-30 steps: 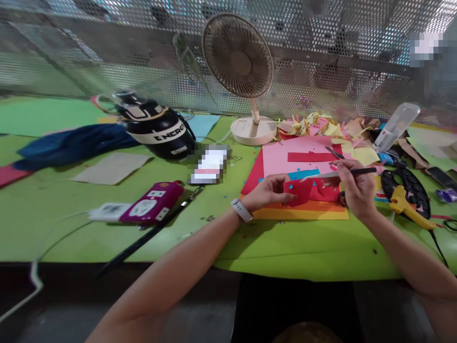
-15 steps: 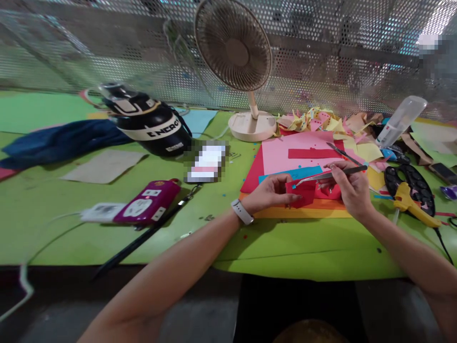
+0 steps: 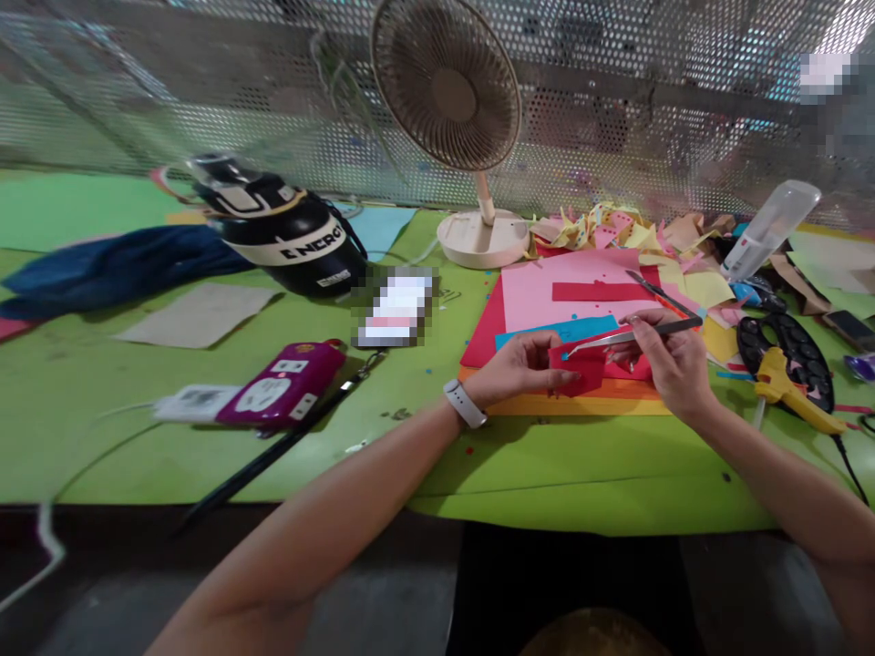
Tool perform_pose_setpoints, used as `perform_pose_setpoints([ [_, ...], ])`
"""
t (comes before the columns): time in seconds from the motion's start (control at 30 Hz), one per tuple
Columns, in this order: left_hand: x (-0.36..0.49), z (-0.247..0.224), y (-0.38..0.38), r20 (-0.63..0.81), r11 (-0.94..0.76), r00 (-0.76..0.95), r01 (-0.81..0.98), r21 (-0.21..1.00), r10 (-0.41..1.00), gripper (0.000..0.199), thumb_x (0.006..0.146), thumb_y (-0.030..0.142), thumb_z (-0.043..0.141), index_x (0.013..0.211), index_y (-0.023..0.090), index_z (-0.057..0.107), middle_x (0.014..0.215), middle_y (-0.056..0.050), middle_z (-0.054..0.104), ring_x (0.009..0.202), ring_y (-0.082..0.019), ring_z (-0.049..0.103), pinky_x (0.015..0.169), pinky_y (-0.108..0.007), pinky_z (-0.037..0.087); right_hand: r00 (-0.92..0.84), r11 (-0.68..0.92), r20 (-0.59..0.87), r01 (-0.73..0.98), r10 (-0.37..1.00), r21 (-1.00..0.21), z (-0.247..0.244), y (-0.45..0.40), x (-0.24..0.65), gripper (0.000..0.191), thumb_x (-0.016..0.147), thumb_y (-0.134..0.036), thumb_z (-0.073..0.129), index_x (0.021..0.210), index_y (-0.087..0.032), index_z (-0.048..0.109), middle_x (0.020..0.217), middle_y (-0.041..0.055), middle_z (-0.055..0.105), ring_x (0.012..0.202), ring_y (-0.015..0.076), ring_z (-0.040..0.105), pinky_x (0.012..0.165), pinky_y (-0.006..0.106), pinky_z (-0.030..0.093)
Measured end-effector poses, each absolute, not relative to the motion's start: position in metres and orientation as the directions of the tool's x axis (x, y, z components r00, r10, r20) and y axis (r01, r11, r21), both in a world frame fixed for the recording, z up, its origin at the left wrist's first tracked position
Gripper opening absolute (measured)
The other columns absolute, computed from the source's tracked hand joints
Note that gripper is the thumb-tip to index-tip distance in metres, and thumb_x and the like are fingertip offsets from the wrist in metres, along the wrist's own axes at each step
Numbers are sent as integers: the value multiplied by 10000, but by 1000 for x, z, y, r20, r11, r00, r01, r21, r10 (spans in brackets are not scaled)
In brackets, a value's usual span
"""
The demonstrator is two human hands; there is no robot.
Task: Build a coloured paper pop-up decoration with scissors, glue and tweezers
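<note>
My left hand (image 3: 523, 366) pinches a small piece of red paper (image 3: 582, 372) by its left side, above the stacked sheets. In my right hand (image 3: 674, 360) is a pair of metal tweezers (image 3: 619, 337), its tips pointing left over the red piece. At those tips sits a tiny blue paper bit (image 3: 564, 356), against the red piece; whether the tips still grip it I cannot tell. Beneath and behind the hands lie a blue paper strip (image 3: 540, 335), a pink sheet (image 3: 530, 296), a red strip (image 3: 602, 292) and an orange sheet (image 3: 615, 405).
At the back stand a fan (image 3: 482, 239) and a black bottle (image 3: 293, 246). A phone (image 3: 395, 312) and a purple power strip (image 3: 283, 387) lie leftward. To the right are a yellow glue gun (image 3: 786, 387), a black palette (image 3: 797, 351), a clear bottle (image 3: 772, 232) and paper scraps (image 3: 608, 228).
The tweezer tips and the blue bit have shifted very slightly against the red piece. Both hands keep nearly the same position and grip.
</note>
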State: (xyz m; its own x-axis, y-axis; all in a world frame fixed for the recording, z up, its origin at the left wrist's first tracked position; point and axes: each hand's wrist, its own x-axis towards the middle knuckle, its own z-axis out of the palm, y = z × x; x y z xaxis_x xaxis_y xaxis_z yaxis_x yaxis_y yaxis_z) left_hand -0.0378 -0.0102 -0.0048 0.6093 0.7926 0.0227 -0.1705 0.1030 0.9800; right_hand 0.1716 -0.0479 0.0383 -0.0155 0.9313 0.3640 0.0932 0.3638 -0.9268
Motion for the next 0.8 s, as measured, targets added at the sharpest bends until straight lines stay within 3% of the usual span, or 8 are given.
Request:
perform_pose_setpoints([
  [0.27, -39, -3, -11, 28, 105, 617, -178, 978, 786, 412, 641, 349, 858, 740, 155, 509, 602, 22, 652, 511, -94, 611, 508, -200, 501, 6, 344, 347, 121, 938, -931, 39, -49, 170, 282, 852, -462, 602, 907, -186, 575, 617, 2, 690, 511, 142, 676, 501, 260, 574],
  [0.57, -41, -4, -8, 84, 49, 620, -196, 979, 780, 250, 755, 317, 735, 716, 150, 554, 613, 4, 647, 535, -111, 610, 545, -230, 511, 1, 342, 344, 116, 939, -933, 36, -49, 169, 280, 855, -463, 593, 914, -190, 573, 621, -1, 690, 518, 148, 680, 498, 265, 576],
  [0.8, -41, -4, -8, 88, 48, 609, -203, 978, 788, 226, 747, 292, 718, 696, 152, 547, 596, 16, 623, 527, -109, 602, 536, -229, 507, 24, 354, 357, 80, 934, -932, 35, -47, 172, 251, 865, -433, 604, 906, -186, 586, 627, -3, 692, 528, 153, 689, 512, 270, 593],
])
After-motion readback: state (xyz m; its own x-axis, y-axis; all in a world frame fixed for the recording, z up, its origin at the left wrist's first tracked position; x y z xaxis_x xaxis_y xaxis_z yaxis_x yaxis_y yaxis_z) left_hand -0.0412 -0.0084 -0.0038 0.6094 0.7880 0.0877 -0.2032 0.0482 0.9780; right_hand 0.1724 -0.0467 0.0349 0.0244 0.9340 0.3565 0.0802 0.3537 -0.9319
